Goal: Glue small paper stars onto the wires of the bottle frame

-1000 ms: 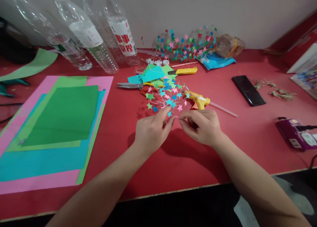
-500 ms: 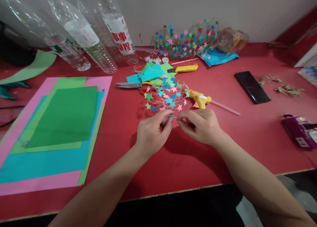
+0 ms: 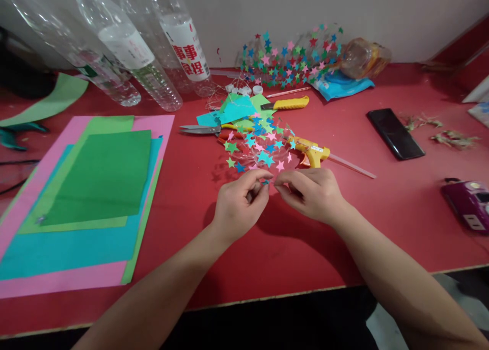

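Note:
My left hand is closed in a pinch on a small teal paper piece, most of it hidden by the fingertips. Almost touching it, my right hand is pinched too; whatever its fingertips hold is too small to name. Just beyond both hands sits a clear plastic piece with paper stars in blue, pink and green on it. A yellow glue gun with a glue stick in its back lies to its right. Scissors lie behind it on the left, partly covered by the stars.
Coloured paper sheets are stacked at left, below several clear plastic bottles. Behind are a yellow utility knife, paper scraps, a star-covered plastic piece and a blue packet. A phone and purple device lie right.
The fingertips of both hands have drawn slightly closer together, the left shifting a little right. The whole view has shifted slightly; the objects on the table stay in place.

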Demonstrator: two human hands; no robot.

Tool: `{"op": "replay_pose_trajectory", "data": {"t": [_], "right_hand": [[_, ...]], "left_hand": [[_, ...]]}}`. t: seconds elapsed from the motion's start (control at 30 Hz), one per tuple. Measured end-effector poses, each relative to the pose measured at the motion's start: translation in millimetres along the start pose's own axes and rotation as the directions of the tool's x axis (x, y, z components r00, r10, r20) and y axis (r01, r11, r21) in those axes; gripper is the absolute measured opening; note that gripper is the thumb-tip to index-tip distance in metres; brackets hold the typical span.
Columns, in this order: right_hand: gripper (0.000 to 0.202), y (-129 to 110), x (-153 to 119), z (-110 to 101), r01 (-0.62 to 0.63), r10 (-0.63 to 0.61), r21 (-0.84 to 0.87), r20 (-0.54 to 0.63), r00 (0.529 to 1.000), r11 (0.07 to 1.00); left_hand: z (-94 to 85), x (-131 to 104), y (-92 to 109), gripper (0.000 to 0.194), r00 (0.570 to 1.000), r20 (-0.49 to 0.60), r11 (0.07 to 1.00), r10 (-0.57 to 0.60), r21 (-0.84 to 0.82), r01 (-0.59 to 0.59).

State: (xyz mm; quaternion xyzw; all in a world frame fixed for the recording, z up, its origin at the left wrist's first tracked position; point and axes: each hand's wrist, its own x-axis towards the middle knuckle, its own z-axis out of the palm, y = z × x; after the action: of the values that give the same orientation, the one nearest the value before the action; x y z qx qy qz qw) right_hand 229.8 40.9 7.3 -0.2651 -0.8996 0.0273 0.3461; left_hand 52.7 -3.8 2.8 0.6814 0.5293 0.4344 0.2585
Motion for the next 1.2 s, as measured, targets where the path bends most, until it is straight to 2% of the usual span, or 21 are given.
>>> {"op": "replay_pose_trajectory", "data": {"t": [0.4,0.8,1.2], "right_hand": [[0.01,1.2,-1.0,2.5,-0.03,0.03,-0.021,-0.01,0.999,0.999],[0.008,-1.7,-0.8,6.6,-0.065,0.064,-0.015,-0.066,0.996,0.998],[0.013,-5.8,-0.6,8.1,-0.11,0.109,-0.031,-0.033,0.993,0.993]], "left_hand": [[1.3,-0.1,-1.3,0.012,1.0,-0.008,0.999,-0.014,-0.052,0.013],[3.6,0.8,1.5,0.009,0.98,0.037,0.955,-0.194,-0.22,0.197],[3.5,1.1,6.6,0.006,0.943,0.058,0.899,-0.328,-0.287,0.331]]}}
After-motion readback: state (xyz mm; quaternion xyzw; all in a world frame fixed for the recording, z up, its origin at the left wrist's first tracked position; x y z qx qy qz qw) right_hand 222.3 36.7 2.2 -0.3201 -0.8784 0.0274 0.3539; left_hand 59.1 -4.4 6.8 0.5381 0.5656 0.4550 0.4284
